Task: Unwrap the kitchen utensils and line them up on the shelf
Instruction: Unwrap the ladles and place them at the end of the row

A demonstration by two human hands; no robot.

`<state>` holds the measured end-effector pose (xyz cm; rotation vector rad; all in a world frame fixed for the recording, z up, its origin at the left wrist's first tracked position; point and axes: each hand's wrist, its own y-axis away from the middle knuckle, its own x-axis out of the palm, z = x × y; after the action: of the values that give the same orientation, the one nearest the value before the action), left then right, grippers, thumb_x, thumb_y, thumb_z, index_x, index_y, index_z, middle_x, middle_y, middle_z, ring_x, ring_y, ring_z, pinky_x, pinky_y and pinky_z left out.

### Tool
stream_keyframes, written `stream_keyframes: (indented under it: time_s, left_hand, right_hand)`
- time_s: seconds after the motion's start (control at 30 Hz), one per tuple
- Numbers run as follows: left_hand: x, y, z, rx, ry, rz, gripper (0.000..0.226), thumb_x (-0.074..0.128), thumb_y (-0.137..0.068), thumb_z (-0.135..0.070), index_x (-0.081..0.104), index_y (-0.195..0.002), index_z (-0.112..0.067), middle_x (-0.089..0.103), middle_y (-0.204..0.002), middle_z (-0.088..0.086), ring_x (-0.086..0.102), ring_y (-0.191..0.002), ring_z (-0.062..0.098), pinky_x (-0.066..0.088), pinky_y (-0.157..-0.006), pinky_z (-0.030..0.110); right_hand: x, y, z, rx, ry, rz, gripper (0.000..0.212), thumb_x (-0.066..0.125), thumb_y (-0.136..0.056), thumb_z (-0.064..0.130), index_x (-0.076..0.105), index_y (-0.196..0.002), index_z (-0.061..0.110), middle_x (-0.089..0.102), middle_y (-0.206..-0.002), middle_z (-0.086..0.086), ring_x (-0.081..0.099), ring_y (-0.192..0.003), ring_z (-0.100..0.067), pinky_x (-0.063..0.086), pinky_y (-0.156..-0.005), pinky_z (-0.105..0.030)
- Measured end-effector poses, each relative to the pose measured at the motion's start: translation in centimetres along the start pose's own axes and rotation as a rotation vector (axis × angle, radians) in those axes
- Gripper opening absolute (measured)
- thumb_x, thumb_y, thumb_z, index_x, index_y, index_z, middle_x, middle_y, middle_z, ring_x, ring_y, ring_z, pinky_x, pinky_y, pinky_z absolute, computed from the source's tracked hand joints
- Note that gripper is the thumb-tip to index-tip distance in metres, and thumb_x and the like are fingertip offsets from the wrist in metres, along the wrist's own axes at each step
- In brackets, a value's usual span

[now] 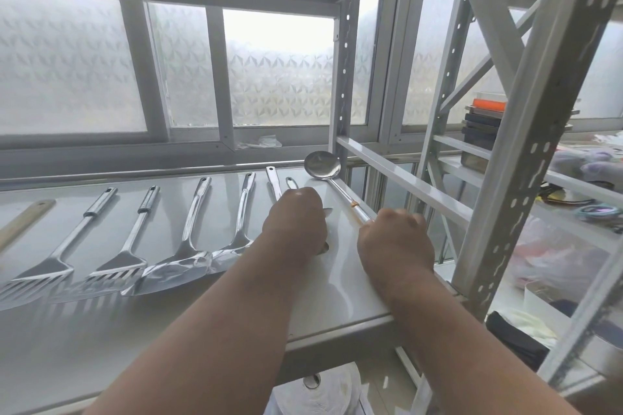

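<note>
Right hand (396, 239): fingers closed on ladle (332, 178) handle end | Left hand (295, 222): curled over utensil, grip undeterminable | Ladle: on shelf (337, 286), right end of row, long axis running from fingers back-left to bowl | Markings: none legible

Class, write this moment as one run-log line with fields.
stage: lining up | right hand: gripping ladle handle | left hand: resting on utensil | shelf: spatulas in a row
</note>
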<state>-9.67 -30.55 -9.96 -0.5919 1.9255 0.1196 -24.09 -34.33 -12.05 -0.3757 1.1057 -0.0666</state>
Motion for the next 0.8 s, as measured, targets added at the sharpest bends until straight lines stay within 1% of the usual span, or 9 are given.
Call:
stream_keyframes:
  time_s: [0.07, 0.13, 0.23, 0.33, 0.43, 0.5, 0.63, 0.73, 0.8]
  left_hand:
    - [0.0, 0.1, -0.1, 0.007, -0.002, -0.006, 0.023, 0.078, -0.078, 0.000, 0.062, -0.088, -0.012, 0.069, -0.107, 0.011, 0.072, -0.090, 0.035, 0.063, -0.073, 0.040]
    - [0.0, 0.1, -0.1, 0.012, -0.005, -0.011, 0.022, 0.077, -0.078, 0.000, 0.060, -0.086, -0.012, 0.067, -0.104, 0.011, 0.068, -0.085, 0.034, 0.059, -0.069, 0.038]
    - [0.0, 0.0, -0.1, 0.018, -0.022, -0.015, 0.023, 0.077, -0.078, 0.001, 0.059, -0.085, -0.012, 0.062, -0.098, 0.010, 0.065, -0.081, 0.033, 0.056, -0.066, 0.037]
    - [0.0, 0.0, -0.1, 0.016, -0.012, -0.008, 0.020, 0.077, -0.078, 0.000, 0.063, -0.086, -0.011, 0.059, -0.091, 0.008, 0.067, -0.079, 0.034, 0.063, -0.070, 0.040]
    - [0.3, -0.3, 0.1, 0.033, 0.008, -0.021, 0.012, 0.075, -0.083, -0.004, 0.065, -0.087, -0.009, 0.067, -0.094, 0.012, 0.070, -0.077, 0.034, 0.067, -0.075, 0.044]
    - [0.5, -0.4, 0.3, 0.040, 0.039, -0.028, 0.008, 0.075, -0.086, -0.007, 0.069, -0.092, -0.006, 0.071, -0.098, 0.014, 0.075, -0.079, 0.035, 0.068, -0.076, 0.047]
    - [0.6, -0.5, 0.4, 0.045, 0.066, -0.036, 0.008, 0.076, -0.088, -0.009, 0.071, -0.092, -0.005, 0.072, -0.099, 0.015, 0.076, -0.081, 0.035, 0.068, -0.076, 0.048]
    - [0.7, -0.6, 0.5, 0.047, 0.057, -0.031, 0.007, 0.076, -0.089, -0.010, 0.071, -0.092, -0.005, 0.072, -0.097, 0.015, 0.075, -0.081, 0.035, 0.068, -0.077, 0.048]
    - [0.8, -0.7, 0.5, 0.047, 0.061, -0.033, 0.007, 0.076, -0.089, -0.010, 0.073, -0.094, -0.006, 0.073, -0.097, 0.015, 0.077, -0.081, 0.036, 0.068, -0.077, 0.047]
  right_hand:
    - [-0.4, 0.1, 0.0, -0.005, -0.007, 0.002, 0.035, 0.045, -0.094, 0.031, 0.065, -0.111, 0.007, 0.062, -0.112, -0.011, 0.050, -0.115, -0.033, 0.048, -0.089, -0.040]
    - [-0.6, 0.2, 0.1, -0.011, 0.001, 0.013, 0.034, 0.051, -0.094, 0.031, 0.064, -0.113, 0.007, 0.061, -0.114, -0.011, 0.050, -0.118, -0.033, 0.048, -0.091, -0.040]
    - [-0.2, 0.0, -0.1, 0.003, 0.005, 0.016, 0.030, 0.051, -0.094, 0.027, 0.064, -0.113, 0.007, 0.061, -0.114, -0.012, 0.050, -0.118, -0.034, 0.048, -0.092, -0.039]
    - [0.1, -0.3, -0.2, 0.025, -0.003, -0.009, 0.026, 0.052, -0.094, 0.021, 0.065, -0.111, 0.007, 0.061, -0.114, -0.012, 0.053, -0.116, -0.034, 0.049, -0.093, -0.038]
    - [0.3, -0.5, -0.2, 0.023, -0.006, -0.026, 0.024, 0.052, -0.093, 0.018, 0.066, -0.109, 0.007, 0.060, -0.111, -0.012, 0.057, -0.113, -0.035, 0.050, -0.091, -0.038]
    - [0.5, -0.6, -0.2, 0.027, -0.013, -0.030, 0.023, 0.053, -0.093, 0.018, 0.066, -0.108, 0.007, 0.059, -0.110, -0.012, 0.059, -0.111, -0.036, 0.051, -0.091, -0.039]
    - [0.6, -0.8, -0.2, 0.028, -0.019, -0.034, 0.022, 0.053, -0.093, 0.015, 0.066, -0.107, 0.005, 0.057, -0.107, -0.012, 0.060, -0.108, -0.036, 0.051, -0.091, -0.039]
    - [0.8, -0.9, -0.3, 0.023, -0.021, -0.040, 0.021, 0.053, -0.094, 0.015, 0.067, -0.105, 0.004, 0.050, -0.095, -0.009, 0.061, -0.106, -0.036, 0.052, -0.090, -0.038]
    - [0.7, -1.0, -0.2, 0.024, -0.025, -0.034, 0.022, 0.052, -0.094, 0.014, 0.068, -0.105, 0.003, 0.050, -0.094, -0.009, 0.062, -0.105, -0.036, 0.052, -0.090, -0.038]
